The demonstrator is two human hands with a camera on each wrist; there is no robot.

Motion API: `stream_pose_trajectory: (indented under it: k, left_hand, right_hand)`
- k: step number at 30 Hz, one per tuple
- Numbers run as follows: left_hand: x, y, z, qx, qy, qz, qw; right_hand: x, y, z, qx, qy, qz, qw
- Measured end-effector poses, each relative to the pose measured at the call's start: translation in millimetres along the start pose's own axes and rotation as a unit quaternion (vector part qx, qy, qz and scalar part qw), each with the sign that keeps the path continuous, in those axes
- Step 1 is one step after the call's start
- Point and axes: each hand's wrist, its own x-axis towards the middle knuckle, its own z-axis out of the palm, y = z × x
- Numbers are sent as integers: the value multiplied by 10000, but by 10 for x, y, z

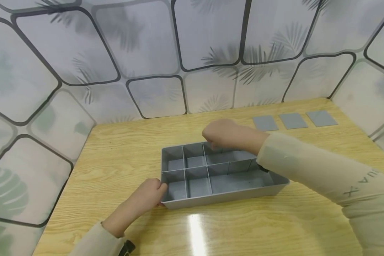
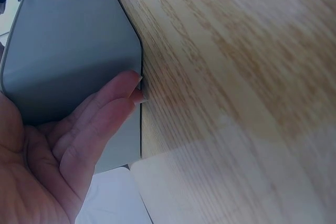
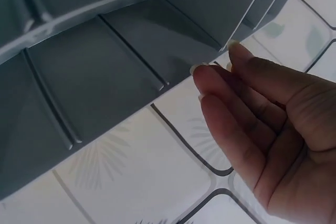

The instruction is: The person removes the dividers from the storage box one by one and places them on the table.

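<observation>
A grey divided tray (image 1: 225, 201) lies on the wooden table, with thin dividers (image 1: 186, 183) forming its compartments. My left hand (image 1: 148, 193) grips the tray's near left corner, the thumb at the rim. In the left wrist view, the fingers (image 2: 86, 129) lie along the outer wall, their tips at its edge by the table. Over the far wall is my right hand (image 1: 228, 133), beside the end of a divider (image 3: 247, 17). Its fingers (image 3: 231, 135) are loosely bent, with a gap to the thumb and nothing visible between them; contact with the rim is unclear.
Three flat grey squares (image 1: 293, 121) lie in a row at the back right of the wooden table (image 1: 121, 160). Behind the table hangs a patterned backdrop (image 1: 211, 32), which also runs along both sides. My right sleeve (image 1: 310, 170) covers part of the tray's right end.
</observation>
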Motion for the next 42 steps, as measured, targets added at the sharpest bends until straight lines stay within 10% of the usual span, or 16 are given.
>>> stream_pose_trajectory:
  k: [10, 29, 42]
  left_hand:
    - [-5, 9, -11, 42, 5, 6, 10000]
    - [-9, -2, -7, 91, 66, 199, 9997]
    - [12, -8, 3, 204, 71, 224, 9995]
  right_hand:
    - [17, -117, 10, -413, 627, -1172, 9903]
    - [104, -253, 160, -928, -846, -1763, 9763]
    - [160, -247, 248, -1043, -703, -2199, 9674]
